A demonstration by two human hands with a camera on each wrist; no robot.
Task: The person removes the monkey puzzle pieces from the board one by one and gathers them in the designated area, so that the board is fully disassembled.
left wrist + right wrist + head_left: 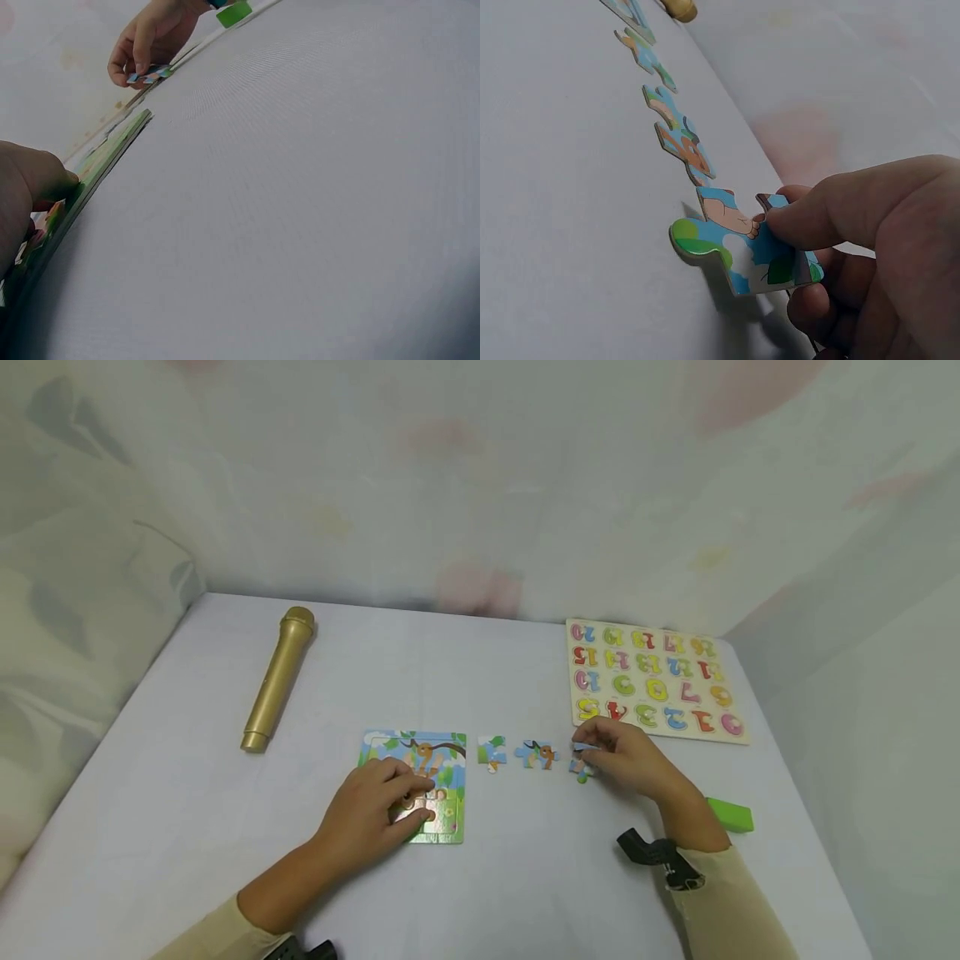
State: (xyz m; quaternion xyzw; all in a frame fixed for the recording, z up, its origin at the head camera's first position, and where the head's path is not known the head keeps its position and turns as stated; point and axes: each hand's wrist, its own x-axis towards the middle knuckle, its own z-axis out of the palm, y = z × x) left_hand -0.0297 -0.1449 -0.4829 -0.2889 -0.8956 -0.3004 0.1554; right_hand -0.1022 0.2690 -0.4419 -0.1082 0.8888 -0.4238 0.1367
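My right hand (626,756) pinches a jigsaw piece (742,244) between thumb and fingers, tilted and raised off the table in the right wrist view. The piece is blue with a green leaf, a green knob and a small foot. My left hand (375,802) rests on the puzzle board (450,835), its thumb and fingers spread over the picture and hiding its left part. Between the hands lie two loose pieces: a jigsaw piece with a leaf (492,752) and a jigsaw piece with a brown animal (537,753).
A gold microphone (279,681) lies at the back left of the white table (480,893). At the back right is a number board (656,681). A green block (731,816) sits beside my right wrist. Patterned cloth (480,485) hangs behind the table.
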